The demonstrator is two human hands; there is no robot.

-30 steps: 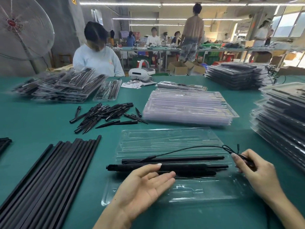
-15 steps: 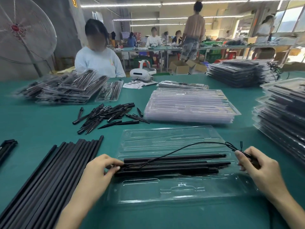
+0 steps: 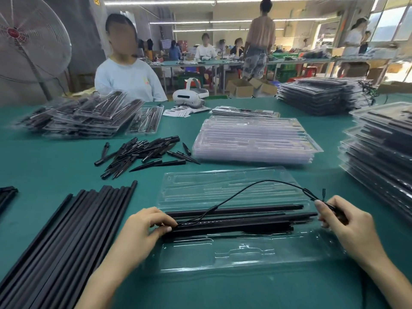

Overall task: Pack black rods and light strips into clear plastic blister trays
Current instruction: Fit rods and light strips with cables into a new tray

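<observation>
- Two hands at the open tray, one at each end of the black rods lying lengthwise across its middle.
- Left hand: fingers curled down onto the rods' left ends, thumb tip against the bundle; it grips or pins them, contact plain.
- Right hand: fingers curled round the dark plug end of a thin cord, just past the rods' right ends.
- Cord arcs up from the left end of the bundle, over the tray's far half, down to the right hand.
- Rods: several, parallel, touching, staggered at the right ends. Whether they are seated in the tray's channels, cannot tell.
- Tray lies at the near edge of the green table; near half shows moulded pockets, far half likewise.
- Left of tray: loose rods fanned side by side toward the near left corner.
- Beyond tray: scatter of short black spikes; to their right a stack of clear trays.
- Right edge: tall stack of filled trays; another stack at the far right.
- Far left: heap of filled trays; a person in a pale top sits behind it.
- White headset at the far edge; fan stands far left.
</observation>
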